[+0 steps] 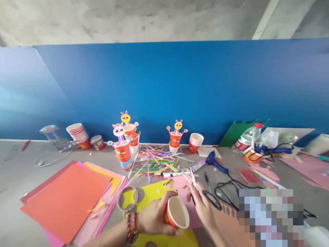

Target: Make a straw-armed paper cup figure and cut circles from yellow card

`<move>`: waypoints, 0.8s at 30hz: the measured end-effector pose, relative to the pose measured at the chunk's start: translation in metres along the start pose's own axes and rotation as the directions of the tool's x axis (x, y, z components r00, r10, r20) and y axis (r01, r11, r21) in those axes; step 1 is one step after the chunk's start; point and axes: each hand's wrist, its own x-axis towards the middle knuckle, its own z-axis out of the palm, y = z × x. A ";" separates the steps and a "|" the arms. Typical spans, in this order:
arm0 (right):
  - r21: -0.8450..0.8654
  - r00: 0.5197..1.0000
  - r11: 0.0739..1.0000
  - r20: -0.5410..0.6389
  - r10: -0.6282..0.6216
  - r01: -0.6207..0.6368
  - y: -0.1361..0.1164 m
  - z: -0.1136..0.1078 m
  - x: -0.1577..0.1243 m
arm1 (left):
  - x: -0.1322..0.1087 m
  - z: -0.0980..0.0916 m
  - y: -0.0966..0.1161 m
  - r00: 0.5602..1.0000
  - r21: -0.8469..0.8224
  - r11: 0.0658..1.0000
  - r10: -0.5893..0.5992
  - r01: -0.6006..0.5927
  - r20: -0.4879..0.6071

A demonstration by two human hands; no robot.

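My left hand [155,214] wraps round a red paper cup [178,212], which is tilted so its white mouth faces me. Red bead bracelets circle that wrist. In my right hand [199,200] is a pair of scissors [211,199] with black handles; the blades point up and away, and they look parted. Below both hands lie a yellow sheet [147,192] with cut-outs and a pink sheet [191,216]. A roll of clear tape [128,198] rests left of the cup, on the yellow sheet's edge.
Decorated cup figures [176,139] stand at the back, beside cup stacks [195,142]. Plastic straws [156,159] are strewn mid-table. A blue glue gun [215,162] trails a black cord. Coloured paper sheets [69,195] lie left. A bottle [248,137] stands right. A blue partition [164,85] rises behind.
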 end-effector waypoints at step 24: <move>-0.655 0.954 0.755 0.222 0.202 -0.007 0.054 -0.019 0.145 | -0.041 -0.050 -0.062 0.700 0.077 0.947 -0.174 0.312 -0.693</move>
